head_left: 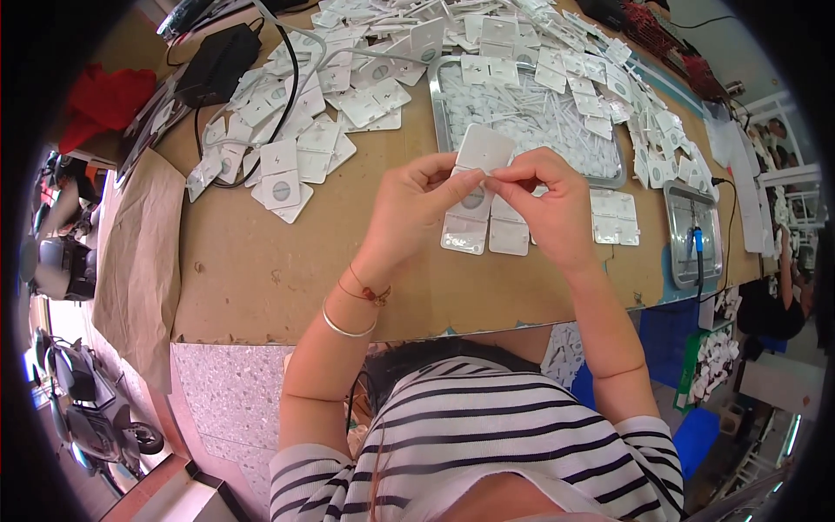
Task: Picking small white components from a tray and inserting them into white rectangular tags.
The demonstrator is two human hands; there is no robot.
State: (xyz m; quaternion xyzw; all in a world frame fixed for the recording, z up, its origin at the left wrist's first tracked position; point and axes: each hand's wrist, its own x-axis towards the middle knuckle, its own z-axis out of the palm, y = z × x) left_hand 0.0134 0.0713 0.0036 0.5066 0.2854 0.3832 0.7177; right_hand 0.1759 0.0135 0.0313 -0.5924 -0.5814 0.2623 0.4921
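Observation:
Over the middle of the table I hold a white hinged plastic panel (485,146), which looks like part of a folding wireless charger. My left hand (407,204) is closed on its left side, thumb on top. My right hand (554,202) is pinched at its right edge, the fingertips meeting my left thumb near the joint; whatever is between them is too small to make out. Just below my hands lie a glossy white panel (464,237) and another white panel (509,237) side by side. Right of my right hand rests a two-part white panel (615,217).
Behind my hands stands a metal tray (440,122) of small white plastic parts. Heaps of white panels (322,148) lie behind and to both sides. A black power adapter (219,63) with cables sits at left. At right, a small tray (674,252) bears a blue-handled tool (698,241).

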